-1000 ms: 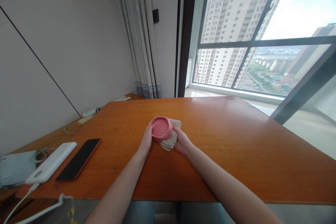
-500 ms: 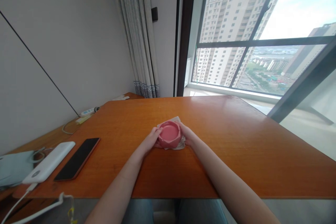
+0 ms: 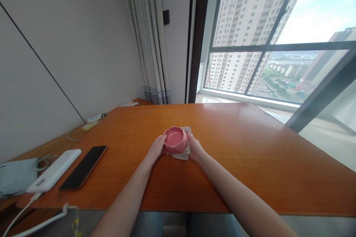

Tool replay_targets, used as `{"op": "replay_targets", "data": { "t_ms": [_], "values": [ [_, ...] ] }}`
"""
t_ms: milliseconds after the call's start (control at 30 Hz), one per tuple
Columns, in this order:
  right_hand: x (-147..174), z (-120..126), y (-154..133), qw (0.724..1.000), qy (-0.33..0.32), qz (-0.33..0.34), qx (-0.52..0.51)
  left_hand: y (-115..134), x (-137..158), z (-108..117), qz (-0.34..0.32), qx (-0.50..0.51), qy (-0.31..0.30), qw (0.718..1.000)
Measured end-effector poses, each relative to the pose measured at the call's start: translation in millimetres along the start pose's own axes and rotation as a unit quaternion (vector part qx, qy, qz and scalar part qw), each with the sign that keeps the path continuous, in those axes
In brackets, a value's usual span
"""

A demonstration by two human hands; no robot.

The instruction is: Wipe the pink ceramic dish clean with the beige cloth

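Observation:
A small pink bowl [image 3: 175, 139] with a wavy, faceted rim is held between both hands over the middle of the table, its hollow facing up and toward me. My left hand [image 3: 157, 148] grips its left side, thumb near the rim. A pale folded cloth [image 3: 182, 155] lies behind and under the bowl, showing at its right and lower edges. My right hand [image 3: 196, 149] is closed on the cloth at the bowl's right side. The fingers beneath the cloth and bowl are partly hidden.
On the wooden table [image 3: 233, 137], a black phone [image 3: 83, 168] lies at the left beside a white power bank [image 3: 54, 170] with a cable. A pale blue pouch [image 3: 17, 177] is at the far left. A power strip [image 3: 94, 118] lies by the wall.
The bowl has shifted slightly left and tilted, and my hands have moved with it. More cloth now shows at its right. The view has moved a little.

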State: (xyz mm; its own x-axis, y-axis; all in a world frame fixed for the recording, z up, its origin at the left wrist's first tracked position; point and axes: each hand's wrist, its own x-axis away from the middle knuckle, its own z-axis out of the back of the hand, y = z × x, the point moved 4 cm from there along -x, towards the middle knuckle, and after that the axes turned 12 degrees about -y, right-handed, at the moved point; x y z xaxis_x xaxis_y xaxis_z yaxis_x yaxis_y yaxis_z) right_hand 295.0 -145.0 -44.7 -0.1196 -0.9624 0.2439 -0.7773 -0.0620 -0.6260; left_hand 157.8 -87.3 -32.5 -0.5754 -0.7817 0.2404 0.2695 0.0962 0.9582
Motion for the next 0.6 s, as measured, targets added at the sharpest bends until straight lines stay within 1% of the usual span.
{"op": "replay_targets", "data": {
  "t_ms": [133,200,267,333,400,500,600],
  "values": [
    [2.6,-3.3,3.7,0.998,0.021,0.049,-0.013,-2.8,-2.2,4.0,0.001,0.018,0.023,1.000],
    [4.0,-4.9,2.8,0.998,0.015,0.063,0.002,-3.0,-2.2,2.4,0.011,0.018,0.004,1.000],
    [4.4,-3.7,-1.4,0.997,0.018,0.065,0.028,-2.1,-0.9,-2.0,0.030,0.018,-0.031,0.999],
    [3.9,-0.1,-8.6,0.997,0.028,0.054,0.057,0.3,2.3,-7.0,0.049,0.028,-0.061,0.997],
    [3.2,3.6,-17.2,0.996,0.033,0.034,0.081,4.0,7.3,-11.1,0.054,0.053,-0.077,0.994],
    [4.3,5.4,-26.8,0.994,0.016,0.003,0.108,10.0,15.4,-14.6,0.024,0.104,-0.103,0.989],
    [7.8,3.5,-25.1,0.990,-0.011,-0.050,0.130,8.8,19.8,-18.9,0.016,0.135,-0.172,0.976]
  ]
}}
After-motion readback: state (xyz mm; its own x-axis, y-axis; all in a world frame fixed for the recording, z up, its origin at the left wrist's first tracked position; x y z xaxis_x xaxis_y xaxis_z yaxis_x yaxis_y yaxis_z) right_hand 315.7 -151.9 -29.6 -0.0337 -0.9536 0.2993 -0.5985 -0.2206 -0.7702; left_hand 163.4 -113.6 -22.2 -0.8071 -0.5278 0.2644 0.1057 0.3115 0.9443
